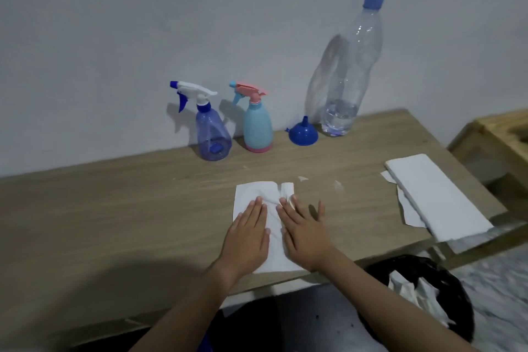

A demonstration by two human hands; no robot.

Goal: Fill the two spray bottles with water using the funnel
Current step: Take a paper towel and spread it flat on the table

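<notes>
Two spray bottles stand by the wall with their heads on: a clear blue one [213, 134] with a white and blue trigger, and a light blue one [257, 128] with a pink trigger. To their right a blue funnel [303, 132] lies mouth down. Beside it stands a tall capped water bottle [344, 74] with a little water at the bottom. My left hand [248, 233] and my right hand [304, 226] lie flat, fingers together, pressing a white paper towel [257, 190] onto the wooden table [114, 208] near its front edge.
A stack of white paper towels [437, 197] lies at the table's right end, over the edge. Small paper scraps [338, 184] sit past my right hand. Below the table at the right is a black bin [454, 280] holding crumpled paper. A wooden piece [497, 134] stands at far right.
</notes>
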